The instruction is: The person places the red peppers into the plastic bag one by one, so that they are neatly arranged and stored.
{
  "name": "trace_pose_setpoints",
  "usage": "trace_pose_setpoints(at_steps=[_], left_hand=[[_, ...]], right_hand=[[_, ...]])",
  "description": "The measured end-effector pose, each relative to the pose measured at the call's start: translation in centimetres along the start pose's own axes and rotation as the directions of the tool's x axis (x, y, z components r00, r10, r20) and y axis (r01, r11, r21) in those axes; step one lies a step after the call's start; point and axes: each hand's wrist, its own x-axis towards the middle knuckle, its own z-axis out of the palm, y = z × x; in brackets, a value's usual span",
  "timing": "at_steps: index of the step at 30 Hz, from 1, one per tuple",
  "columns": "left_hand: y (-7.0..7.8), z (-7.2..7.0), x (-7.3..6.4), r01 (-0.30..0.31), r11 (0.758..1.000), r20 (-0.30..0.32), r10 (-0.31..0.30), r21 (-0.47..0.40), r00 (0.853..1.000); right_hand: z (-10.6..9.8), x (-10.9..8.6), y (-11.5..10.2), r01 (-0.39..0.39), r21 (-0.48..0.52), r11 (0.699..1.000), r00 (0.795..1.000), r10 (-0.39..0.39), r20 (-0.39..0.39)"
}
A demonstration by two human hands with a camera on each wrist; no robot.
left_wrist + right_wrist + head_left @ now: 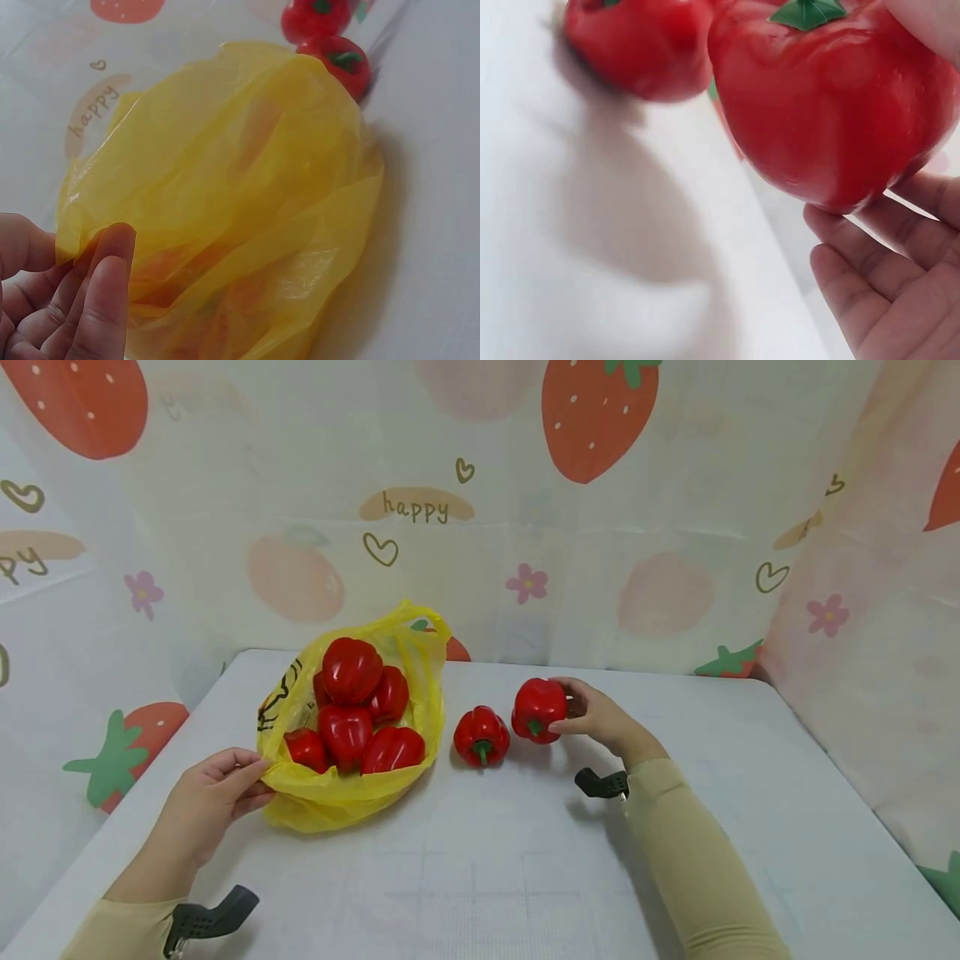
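Note:
My left hand [217, 789] pinches the near left rim of a yellow plastic bag [341, 806] between thumb and fingers. Inside the opened bag lie several red bell peppers [351, 670]. To the right, my right hand [603, 718] holds a red bell pepper with a green stem [538, 703], thumb on one side and fingers on the other. In the right wrist view this held pepper [832, 112] appears raised off the table. Another red bell pepper [482, 737] sits on the table between the bag and the held one, its stem facing me.
The white table [480, 868] stands against a printed curtain [570, 543] with strawberries, hearts and flowers at the back and sides. A dark wrist mount [213, 914] shows by the left sleeve and another dark mount [602, 783] by the right.

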Motion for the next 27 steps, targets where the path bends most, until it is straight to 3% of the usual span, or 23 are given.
trace_pose_setpoints(at_steps=[3,11,27], left_hand=[[0.0,0.0,0.0,0.003,1.000,0.002,-0.003,-0.001,1.000],[0.1,0.1,0.0,-0.007,1.000,-0.002,0.007,0.009,1.000],[0.5,-0.1,-0.2,-0.025,1.000,0.008,0.025,-0.008,1.000]], right_hand=[[0.2,1.0,0.2,0.043,0.010,0.999,0.999,-0.043,-0.017],[3.0,2.5,-2.3,0.135,0.016,0.991,0.991,-0.136,0.014],[11.9,6.1,-8.1,0.224,0.017,0.974,0.973,-0.225,0.059]])
